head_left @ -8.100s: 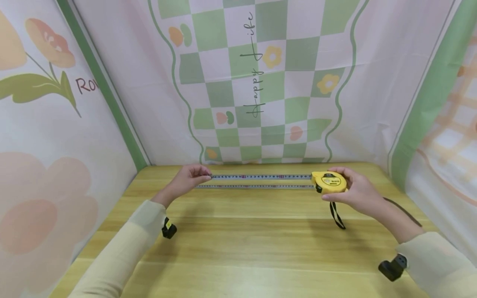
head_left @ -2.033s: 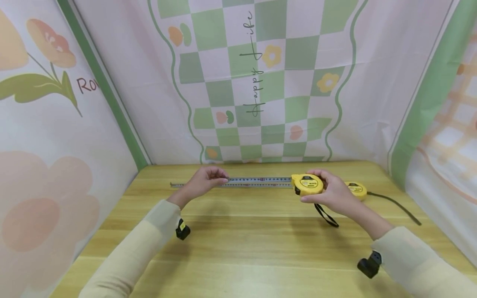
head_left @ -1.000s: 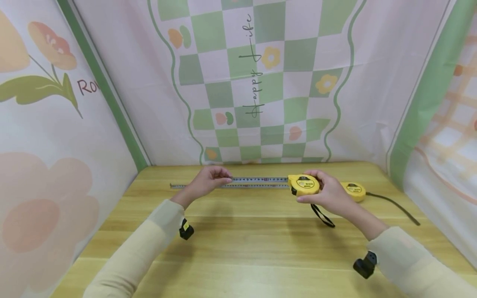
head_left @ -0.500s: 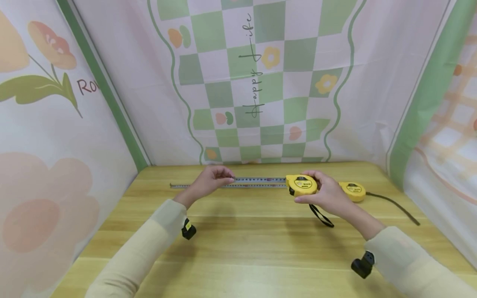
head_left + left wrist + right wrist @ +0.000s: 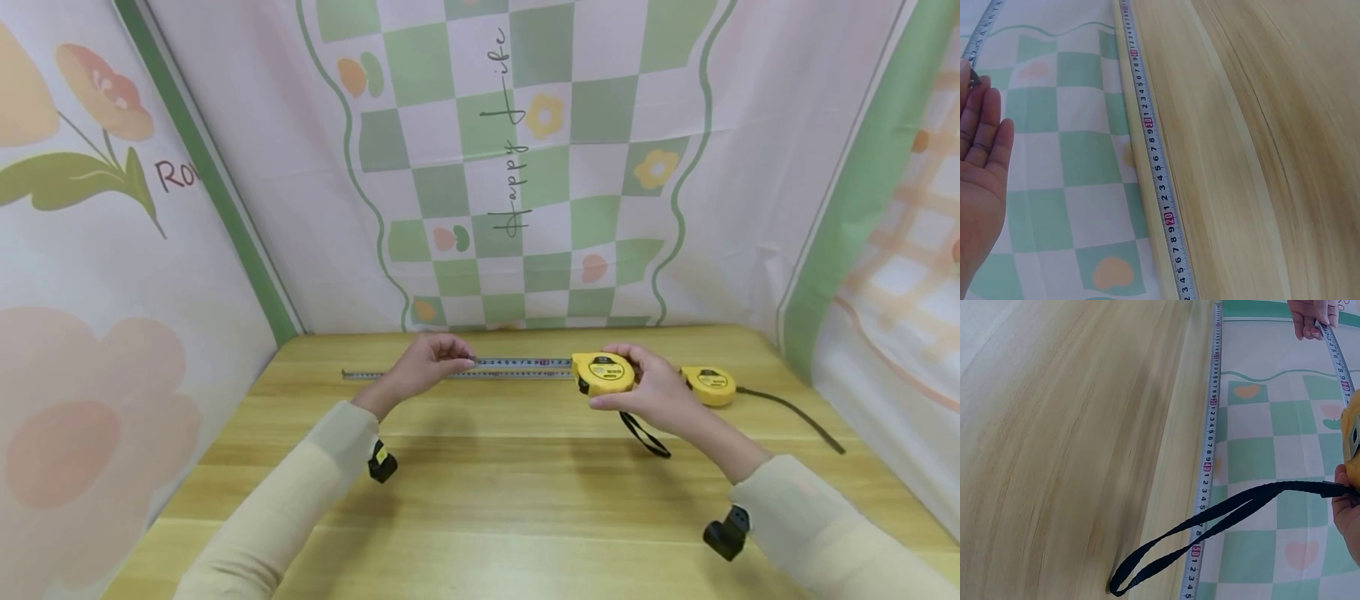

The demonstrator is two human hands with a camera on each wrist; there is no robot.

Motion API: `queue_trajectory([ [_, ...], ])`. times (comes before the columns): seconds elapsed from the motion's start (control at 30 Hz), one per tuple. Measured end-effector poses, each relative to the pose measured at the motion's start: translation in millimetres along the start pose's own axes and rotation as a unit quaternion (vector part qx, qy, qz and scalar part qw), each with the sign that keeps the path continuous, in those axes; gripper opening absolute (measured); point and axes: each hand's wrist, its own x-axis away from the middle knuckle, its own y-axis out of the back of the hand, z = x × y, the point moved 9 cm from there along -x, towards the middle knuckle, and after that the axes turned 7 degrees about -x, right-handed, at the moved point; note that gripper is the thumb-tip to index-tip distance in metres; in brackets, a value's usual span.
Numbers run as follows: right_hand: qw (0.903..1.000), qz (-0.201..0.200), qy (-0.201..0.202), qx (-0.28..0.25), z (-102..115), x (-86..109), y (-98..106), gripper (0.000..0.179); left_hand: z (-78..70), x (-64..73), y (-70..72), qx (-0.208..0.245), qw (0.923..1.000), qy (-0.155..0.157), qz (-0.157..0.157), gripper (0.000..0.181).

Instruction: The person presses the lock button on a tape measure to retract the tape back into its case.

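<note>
Between my two hands, above the table, stretches the blade (image 5: 525, 362) of a yellow tape measure (image 5: 604, 372). My left hand (image 5: 422, 368) pinches the hooked end of that blade between thumb and fingers. Its case sits in my right hand (image 5: 654, 390), gripped between the thumb below and the fingers behind, with a black wrist strap (image 5: 1235, 512) hanging down. Beyond my right hand lies a second yellow tape measure (image 5: 711, 386) on the table. Its long blade (image 5: 1157, 162) is drawn out leftward along the table's far side, partly hidden behind my left hand in the head view.
The wooden table (image 5: 480, 500) ends at a patterned fabric wall (image 5: 517, 167) just behind the tapes. Fabric also closes both sides. The second tape's dark strap (image 5: 798, 415) trails right across the tabletop.
My hands have drawn closer together, the right moving left and the left moving right. The blade between them is shorter. The second tape's case has come out from behind my right hand.
</note>
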Motion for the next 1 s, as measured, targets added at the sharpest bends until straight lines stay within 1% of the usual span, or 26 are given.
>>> queue_trajectory([
  [0.1, 1.0, 0.002, -0.001, -0.003, 0.2, -0.8, -1.3, 0.085, -1.2, -0.4, -0.1, -0.004, 1.0, -0.004, -0.001, 0.011],
  [0.27, 1.0, 0.0, -0.003, 0.006, 1.4, -2.0, -2.8, 0.086, 17.0, -8.8, -0.9, -0.007, 1.0, -0.004, 0.0, 0.012],
  [0.33, 1.0, 0.0, -0.003, 0.006, 2.2, -2.0, -3.6, 0.086, 26.5, -12.7, -1.4, -0.006, 1.0, -0.003, -0.001, 0.012],
  [0.4, 1.0, 0.002, -0.004, 0.002, 2.5, -2.2, -4.4, 0.085, 29.4, -13.6, -1.4, -0.003, 1.0, -0.005, -0.002, 0.013],
  [0.67, 0.9999, 0.008, -0.002, -0.015, 2.7, -2.3, -7.1, 0.08, 30.2, -14.4, -1.9, -0.009, 0.9999, -0.01, -0.008, 0.012],
  [1.0, 0.9998, 0.01, -0.002, -0.015, 1.1, -3.0, -8.8, 0.08, 27.0, -14.7, -5.0, -0.002, 0.9998, -0.021, -0.002, 0.012],
])
